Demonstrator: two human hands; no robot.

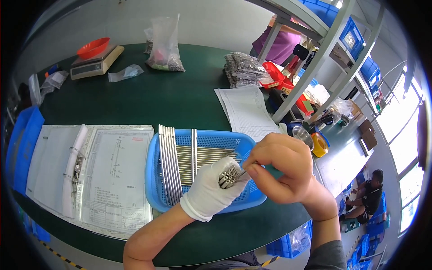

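Observation:
My left hand (204,191), in a white glove, is closed round a bundle of slim metal tubes (228,176) whose open ends point up toward me. Beside these ends, my bare right hand (285,168) pinches a thin metal piece between thumb and forefinger; most of it is hidden. Both hands are over the right part of a blue perforated plastic basket (151,182). Inside lie more metal tubes (169,164): a row leaning across the left side, two upright ones near the middle, and a layer lying crosswise beneath.
An open ring binder (114,180) with a drawing lies left of the basket. Behind are a scale (96,63) with a red tray, a clear bag (165,49), loose papers (247,110) and stacked bags of parts (243,69). A metal shelf post (312,60) rises at right; other people are farther off.

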